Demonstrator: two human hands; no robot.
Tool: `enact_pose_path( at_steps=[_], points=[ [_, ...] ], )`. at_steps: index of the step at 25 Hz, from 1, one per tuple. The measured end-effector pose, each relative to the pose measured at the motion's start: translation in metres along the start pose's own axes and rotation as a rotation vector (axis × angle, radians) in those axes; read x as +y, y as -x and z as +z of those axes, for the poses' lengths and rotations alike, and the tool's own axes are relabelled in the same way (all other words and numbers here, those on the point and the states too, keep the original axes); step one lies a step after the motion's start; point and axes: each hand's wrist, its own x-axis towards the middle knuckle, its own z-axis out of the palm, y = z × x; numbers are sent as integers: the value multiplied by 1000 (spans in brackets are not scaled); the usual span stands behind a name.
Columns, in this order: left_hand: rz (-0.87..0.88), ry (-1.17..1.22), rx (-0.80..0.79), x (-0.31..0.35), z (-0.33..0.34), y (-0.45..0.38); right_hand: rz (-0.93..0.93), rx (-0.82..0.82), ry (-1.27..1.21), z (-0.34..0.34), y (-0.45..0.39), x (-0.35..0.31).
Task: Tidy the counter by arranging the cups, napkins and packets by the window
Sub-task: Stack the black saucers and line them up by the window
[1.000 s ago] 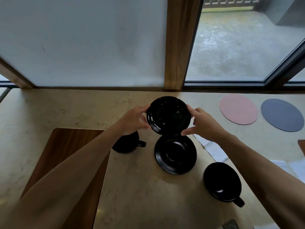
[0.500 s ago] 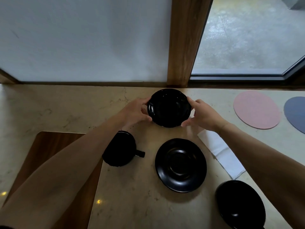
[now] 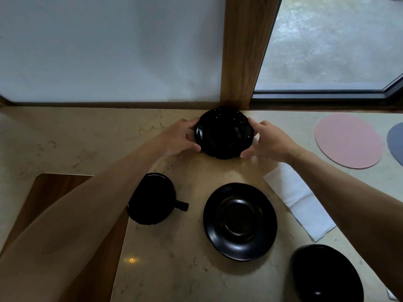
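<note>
The black saucer (image 3: 224,133) sits far back on the counter (image 3: 87,136), just before the wooden window post (image 3: 244,51), pinched at opposite rim edges between the left hand (image 3: 178,138) and right hand (image 3: 269,141), fingers curled.

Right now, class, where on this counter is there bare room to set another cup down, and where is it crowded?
Bare stone lies along the wall left of the held saucer, above the wooden board, and in front between board and second saucer. It is crowded in the middle: cup, second saucer, napkin and right cup sit close together.
</note>
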Motion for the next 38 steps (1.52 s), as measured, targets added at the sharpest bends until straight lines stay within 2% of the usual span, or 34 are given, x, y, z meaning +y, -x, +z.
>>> enact_pose_path(
  at_steps=[6, 10, 12, 15, 19, 22, 29, 38],
  points=[
    [-8, -24, 6, 8, 0, 7, 4, 4, -15, -2, 4, 0],
    [-54, -44, 71, 12, -2, 31, -21, 116, -28, -2, 35, 5],
    [-18, -62, 133, 20, -1, 54, -62, 134, -11, -1, 61, 10],
    [59, -108, 143, 35, 9, 95, -105, 90, 26, 7, 105, 16],
    [189, -305, 66, 50, 37, 149, -152, 72, 145, 28, 160, 19],
    [162, -493, -14, 56, 52, 176, -133, 25, 298, 40, 189, 20],
    [143, -814, -113, 73, 74, 193, -83, 20, 377, 57, 215, 7],
    [108, -901, -105, 77, 93, 183, -18, -22, 440, 69, 207, 3]
  ],
)
